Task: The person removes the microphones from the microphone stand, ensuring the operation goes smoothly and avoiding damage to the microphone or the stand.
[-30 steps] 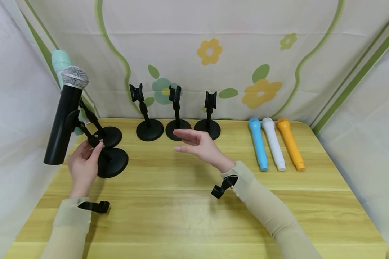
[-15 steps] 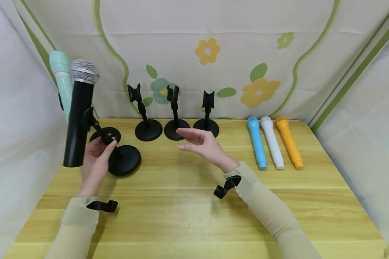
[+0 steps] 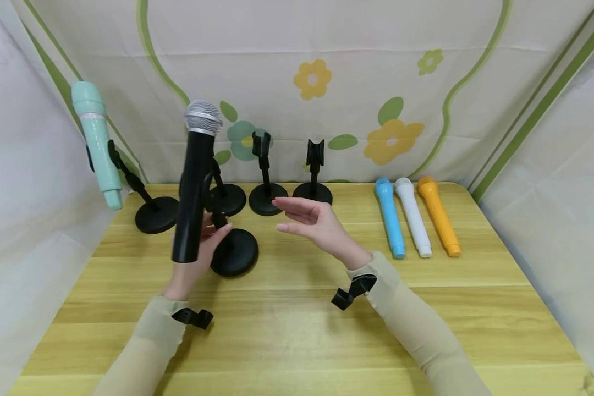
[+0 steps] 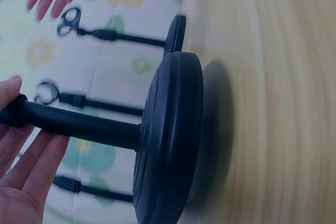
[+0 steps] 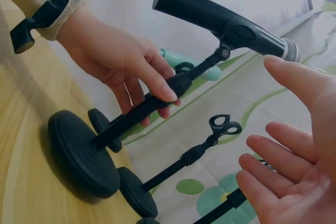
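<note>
My left hand (image 3: 193, 272) grips the stem of a black microphone stand (image 3: 236, 253), thumb on one side and fingers behind. A black microphone (image 3: 192, 192) with a silver mesh head sits tilted in its clip. In the left wrist view the stand's round base (image 4: 170, 140) has a shadow beside it and appears slightly off the table. To the right, my right hand (image 3: 322, 228) hovers with fingers extended, holding nothing. It is near the black microphone's head in the right wrist view, but contact cannot be confirmed.
At the far left a mint microphone (image 3: 96, 146) rests in another stand (image 3: 157, 215). Three bare stands line the back: left (image 3: 229, 201), middle (image 3: 268, 201) and right (image 3: 313, 191). Blue (image 3: 391, 220), white (image 3: 414, 217) and orange (image 3: 440, 217) microphones lie at right.
My left hand has carried the stand with the black microphone to the right, away from the mint microphone's stand. The right hand has barely moved and stays extended.
</note>
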